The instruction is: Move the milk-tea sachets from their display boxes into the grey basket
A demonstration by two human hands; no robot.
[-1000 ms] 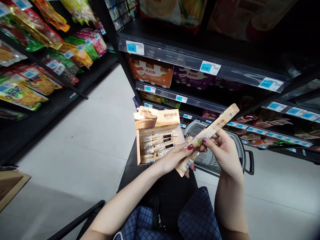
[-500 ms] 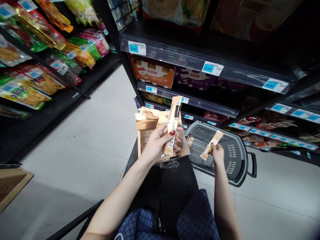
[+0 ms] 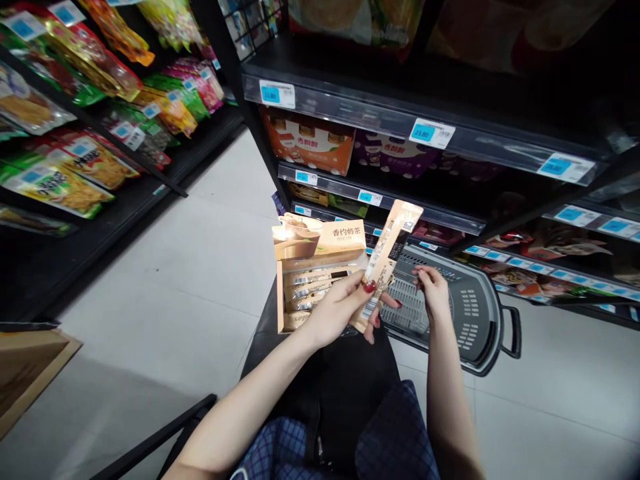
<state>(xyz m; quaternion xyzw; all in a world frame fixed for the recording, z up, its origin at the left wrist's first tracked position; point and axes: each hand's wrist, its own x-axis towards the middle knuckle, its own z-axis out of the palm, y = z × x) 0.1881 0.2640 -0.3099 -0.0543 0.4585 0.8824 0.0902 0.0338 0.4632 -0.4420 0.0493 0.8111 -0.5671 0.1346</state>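
My left hand is closed around long beige milk tea sachets, thumb on top; how many lie stacked there I cannot tell. Behind that wrist, an open milk tea box rests on my lap, its printed lid flap raised. Several more sachets lie inside it in a row. My right hand hovers over the grey shopping basket, fingers curled together, with nothing visible between them. The left part of the basket is partly hidden by the left hand and its sachets.
Black shelves with price tags stand close in front, holding orange and purple drink packs. Bagged snacks fill the rack at left. A cardboard box is on the floor at lower left. The basket's handle sticks out rightward.
The sachet that was in my right hand is no longer there, and those fingers have drawn together. My left hand has moved right and tilted its sachets, uncovering the box's contents.
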